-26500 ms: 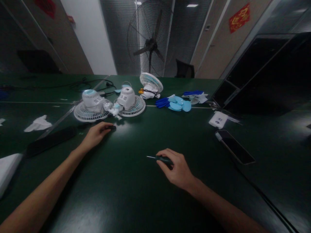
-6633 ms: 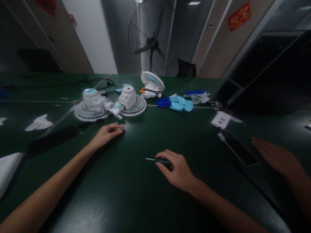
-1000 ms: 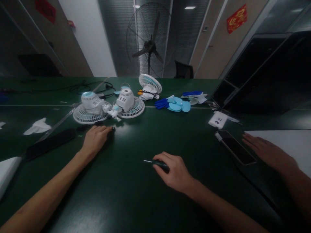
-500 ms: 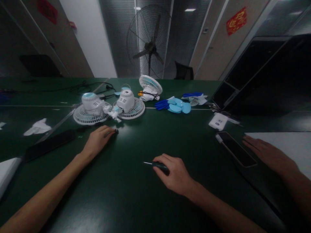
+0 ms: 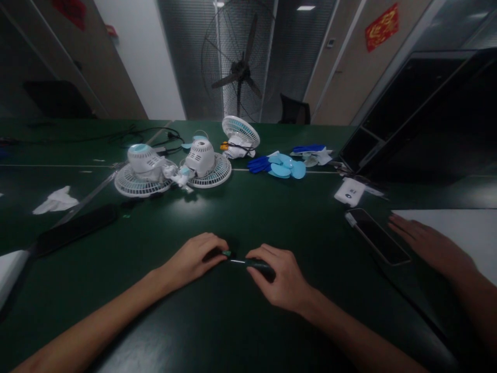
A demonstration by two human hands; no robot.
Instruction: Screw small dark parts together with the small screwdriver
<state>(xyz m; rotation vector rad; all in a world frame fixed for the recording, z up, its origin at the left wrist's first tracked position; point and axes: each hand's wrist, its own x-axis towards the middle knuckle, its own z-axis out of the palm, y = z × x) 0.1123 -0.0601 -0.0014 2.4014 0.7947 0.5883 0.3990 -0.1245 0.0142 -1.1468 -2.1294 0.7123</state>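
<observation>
Your left hand (image 5: 200, 257) pinches a small greenish piece (image 5: 227, 253) — fingers nearly together — at 9 o'clock from the screwdriver (image 5: 261, 267); your right hand's (image 5: 277, 274) fingers wrap that handle. Judged progress: tip and piece are positioned close, engagement unconfirmed; fans (image 5: 201, 157) at 11 o'clock lie untouched.

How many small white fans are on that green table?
3: the left fan, face down; the middle fan beside it, also face down; the right fan, tilted, farther back. Others could be hidden.
</observation>
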